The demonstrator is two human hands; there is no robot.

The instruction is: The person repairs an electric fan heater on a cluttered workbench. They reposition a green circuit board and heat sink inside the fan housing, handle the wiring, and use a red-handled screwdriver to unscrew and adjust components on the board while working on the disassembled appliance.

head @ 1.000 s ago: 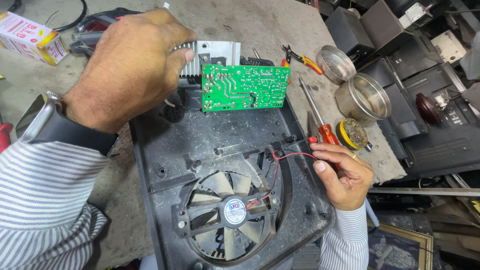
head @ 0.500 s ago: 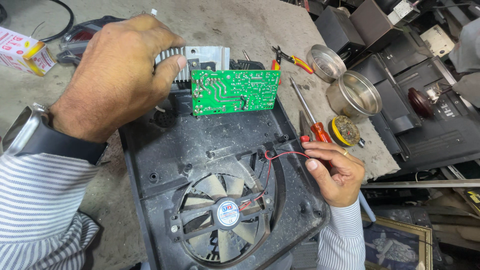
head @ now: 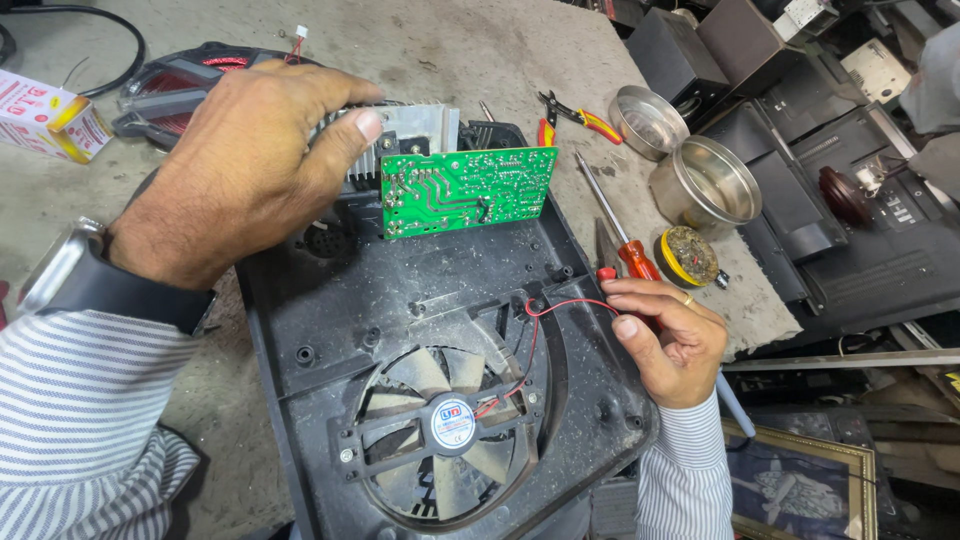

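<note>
Head view: left hand (head: 235, 170) closed around the finned heatsink (head: 405, 135), tipping the green circuit board (head: 468, 190) upright at the far edge of the dusty black housing (head: 400, 300) on the desk (head: 470, 50). Right hand (head: 672, 335) pinches the thin red wire (head: 560, 303) running to the fan (head: 450, 425). Risk: tugging could snap the wire or tear its joint; the board could slip and strain its leads. Board looks clean, solder side facing the camera; 1 red-handled screwdriver (head: 620, 235) lies just beside the right hand.
</note>
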